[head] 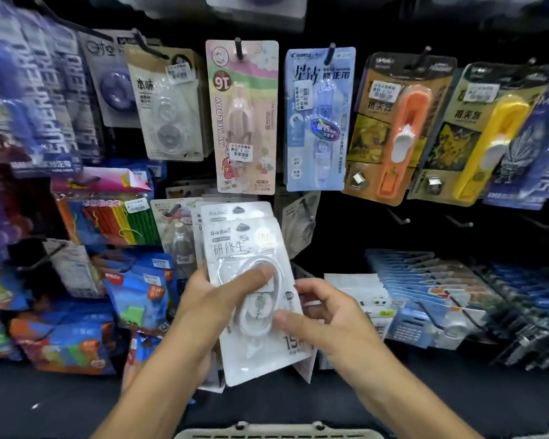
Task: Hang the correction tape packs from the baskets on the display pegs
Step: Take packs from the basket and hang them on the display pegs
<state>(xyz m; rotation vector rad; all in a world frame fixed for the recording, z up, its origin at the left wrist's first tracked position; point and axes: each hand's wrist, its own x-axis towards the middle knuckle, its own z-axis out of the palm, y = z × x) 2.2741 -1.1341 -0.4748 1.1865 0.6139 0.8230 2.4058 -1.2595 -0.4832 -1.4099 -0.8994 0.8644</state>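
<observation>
Both hands pinch the white correction tape packs [254, 280] between them: left hand [216, 299], right hand [327, 315].

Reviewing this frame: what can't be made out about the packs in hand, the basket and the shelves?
- White packs, head view: how many are in the stack; the front pack and both hands, left hand and right hand, cover the rest.
- Basket: only its rim shows; the bottom edge cuts off its contents.
- Left-side packs: blurred, small print unreadable.
- Price stickers: too small to read.
</observation>
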